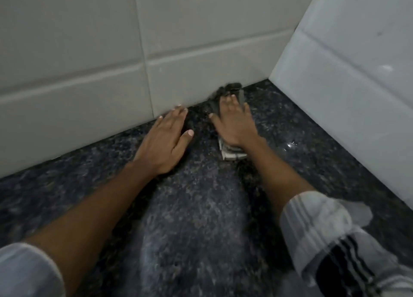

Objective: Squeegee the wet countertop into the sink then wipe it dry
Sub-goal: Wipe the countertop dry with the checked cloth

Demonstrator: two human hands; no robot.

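A dark speckled granite countertop (192, 207) fills the lower half of the view and runs back to a tiled corner. My right hand (234, 122) presses flat on a folded cloth (232, 152), dark at its far end near the wall and white-striped at the wrist end. The cloth lies close to the back wall. My left hand (165, 140) rests flat on the counter beside it, fingers spread, fingertips touching the wall's base. It holds nothing. A wet glint (290, 145) shows on the counter right of the cloth. No squeegee or sink is in view.
Grey wall tiles (111, 62) stand along the back of the counter. A lighter tiled wall (357, 84) closes it off on the right, forming a corner just beyond the cloth. Pale sleeves cover both upper forearms.
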